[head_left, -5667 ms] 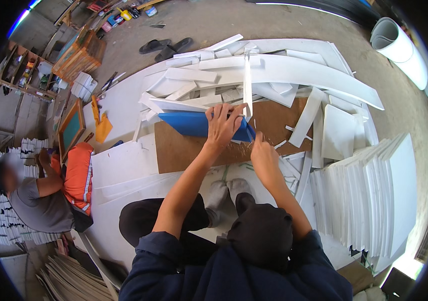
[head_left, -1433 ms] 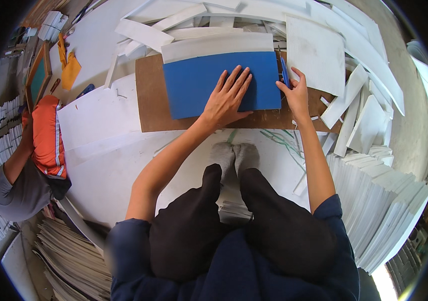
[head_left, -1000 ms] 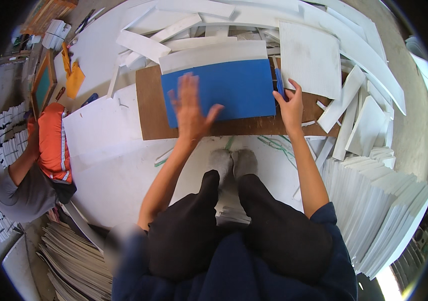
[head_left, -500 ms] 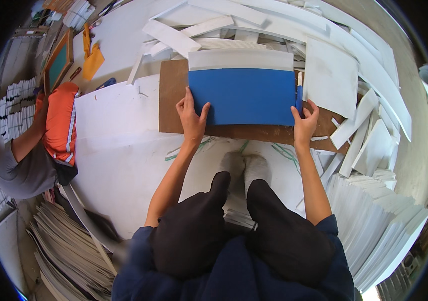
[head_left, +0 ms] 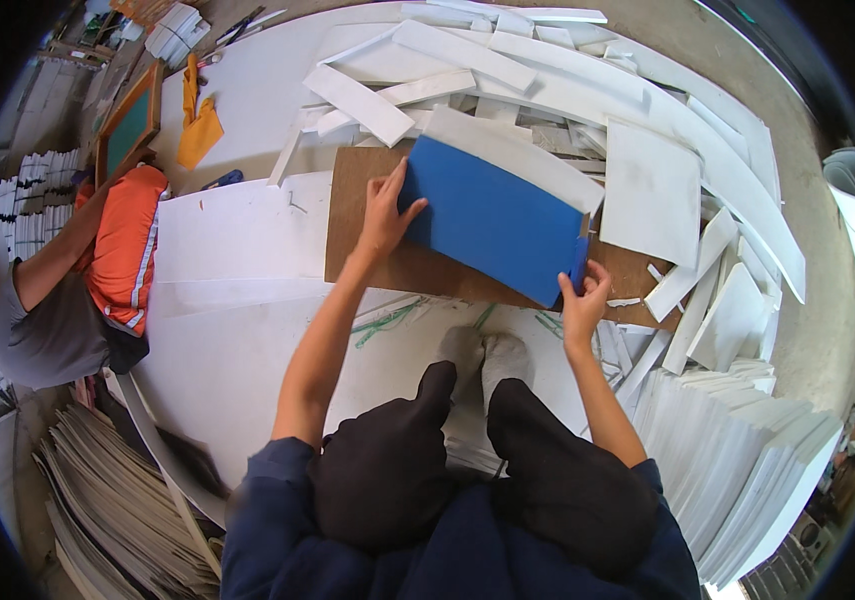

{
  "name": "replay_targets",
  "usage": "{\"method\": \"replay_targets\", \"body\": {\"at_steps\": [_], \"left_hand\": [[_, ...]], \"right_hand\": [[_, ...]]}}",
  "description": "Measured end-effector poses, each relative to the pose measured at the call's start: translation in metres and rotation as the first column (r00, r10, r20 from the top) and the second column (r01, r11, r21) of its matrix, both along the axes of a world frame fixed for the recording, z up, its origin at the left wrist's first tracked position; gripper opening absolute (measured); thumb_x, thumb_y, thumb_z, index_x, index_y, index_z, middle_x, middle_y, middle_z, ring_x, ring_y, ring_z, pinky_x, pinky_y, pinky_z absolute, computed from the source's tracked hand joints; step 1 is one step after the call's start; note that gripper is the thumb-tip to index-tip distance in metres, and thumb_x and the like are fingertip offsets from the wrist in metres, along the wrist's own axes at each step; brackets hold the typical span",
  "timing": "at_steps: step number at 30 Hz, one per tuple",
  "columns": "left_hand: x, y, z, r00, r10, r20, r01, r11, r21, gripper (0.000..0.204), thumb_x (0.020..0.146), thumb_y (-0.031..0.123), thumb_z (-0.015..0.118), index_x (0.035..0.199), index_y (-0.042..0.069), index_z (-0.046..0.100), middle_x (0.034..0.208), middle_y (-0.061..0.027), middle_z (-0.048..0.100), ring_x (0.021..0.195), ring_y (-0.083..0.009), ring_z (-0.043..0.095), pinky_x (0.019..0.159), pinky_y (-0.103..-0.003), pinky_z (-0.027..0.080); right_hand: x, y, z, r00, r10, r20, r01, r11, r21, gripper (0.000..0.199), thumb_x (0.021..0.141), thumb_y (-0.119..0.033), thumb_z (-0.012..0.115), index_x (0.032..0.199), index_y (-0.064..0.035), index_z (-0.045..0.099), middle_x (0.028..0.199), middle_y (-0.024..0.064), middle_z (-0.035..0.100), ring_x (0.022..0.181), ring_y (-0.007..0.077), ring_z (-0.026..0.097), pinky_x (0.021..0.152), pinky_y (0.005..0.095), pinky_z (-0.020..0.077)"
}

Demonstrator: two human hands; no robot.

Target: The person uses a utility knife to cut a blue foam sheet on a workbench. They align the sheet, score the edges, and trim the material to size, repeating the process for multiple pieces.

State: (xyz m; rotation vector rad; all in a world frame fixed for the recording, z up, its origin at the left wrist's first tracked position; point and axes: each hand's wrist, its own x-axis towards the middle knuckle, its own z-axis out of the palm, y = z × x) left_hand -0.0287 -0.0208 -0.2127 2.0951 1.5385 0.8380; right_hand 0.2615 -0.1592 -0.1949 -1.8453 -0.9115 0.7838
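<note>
Two hands are steadying a blue sheet (head_left: 495, 215) lying skewed on a brown board (head_left: 417, 262) on the floor, probably to turn or align it. Left hand (head_left: 384, 205), fingers spread and flat, is pressing the sheet's left edge. Right hand (head_left: 583, 298) is pinching the near right corner, fingers closed together on it.

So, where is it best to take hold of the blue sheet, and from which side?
Probably by its two short ends, coming in from both sides. The blue sheet is wide, thin and lies flat on the brown board. The left hand and right hand already sit there.
</note>
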Motion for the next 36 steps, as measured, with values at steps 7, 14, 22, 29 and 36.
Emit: {"method": "replay_targets", "body": {"at_steps": [7, 14, 22, 29, 36], "left_hand": [[0.007, -0.034, 0.027, 0.835, 0.482, 0.266, -0.473, 0.875, -0.102, 0.067, 0.081, 0.023, 0.064, 0.132, -0.003, 0.03, 0.12, -0.0183, 0.041, 0.106, -0.0277, 0.044, 0.089, -0.036, 0.038], [0.073, -0.1, 0.009, 0.67, 0.639, 0.379, -0.465, 0.759, -0.456, 0.08, 0.082, 0.025, 0.064, 0.137, -0.005, 0.015, 0.125, -0.0201, 0.026, 0.111, -0.0272, 0.038, 0.092, -0.035, 0.036], [0.073, -0.063, 0.003, 0.821, 0.543, 0.179, -0.491, 0.83, -0.265, 0.073, 0.076, 0.004, 0.055, 0.136, -0.008, 0.015, 0.127, -0.0263, 0.024, 0.115, -0.0378, 0.028, 0.1, -0.043, 0.023], [0.062, -0.028, -0.002, 0.905, 0.366, 0.219, -0.326, 0.924, -0.198, 0.066, 0.076, 0.0, 0.046, 0.135, -0.008, 0.018, 0.13, -0.0234, 0.029, 0.115, -0.0386, 0.029, 0.1, -0.044, 0.024], [0.064, -0.044, 0.004, 0.882, 0.307, 0.357, -0.253, 0.949, -0.19, 0.064, 0.08, -0.003, 0.044, 0.137, -0.005, 0.015, 0.139, -0.0235, 0.023, 0.125, -0.0371, 0.026, 0.105, -0.041, 0.022]], "right_hand": [[0.028, 0.048, 0.043, 0.948, 0.029, 0.318, -0.012, 0.998, -0.054, 0.039, 0.084, -0.018, 0.058, 0.117, 0.0004, 0.048, 0.093, 0.0124, 0.056, 0.078, 0.0227, 0.055, 0.071, 0.0338, 0.0422], [0.035, 0.163, 0.019, 0.678, 0.337, 0.653, -0.355, 0.928, -0.11, 0.037, 0.082, -0.02, 0.06, 0.112, -0.0004, 0.053, 0.091, 0.0139, 0.055, 0.084, 0.0331, 0.053, 0.076, 0.0393, 0.0429], [0.033, 0.139, 0.004, 0.735, 0.432, 0.522, -0.413, 0.897, -0.161, 0.035, 0.076, -0.013, 0.065, 0.106, 0.0011, 0.054, 0.101, 0.0183, 0.057, 0.092, 0.0373, 0.054, 0.08, 0.0407, 0.0422], [0.025, 0.061, 0.005, 0.829, 0.259, 0.495, -0.233, 0.966, -0.116, 0.028, 0.078, -0.013, 0.064, 0.102, -0.0005, 0.057, 0.093, 0.0162, 0.061, 0.083, 0.0305, 0.058, 0.075, 0.0384, 0.0435], [-0.008, 0.095, 0.031, 0.929, 0.347, 0.133, -0.306, 0.917, -0.255, 0.02, 0.082, -0.018, 0.06, 0.098, -0.0054, 0.062, 0.078, 0.008, 0.059, 0.062, 0.0185, 0.054, 0.06, 0.0318, 0.0435]]}}
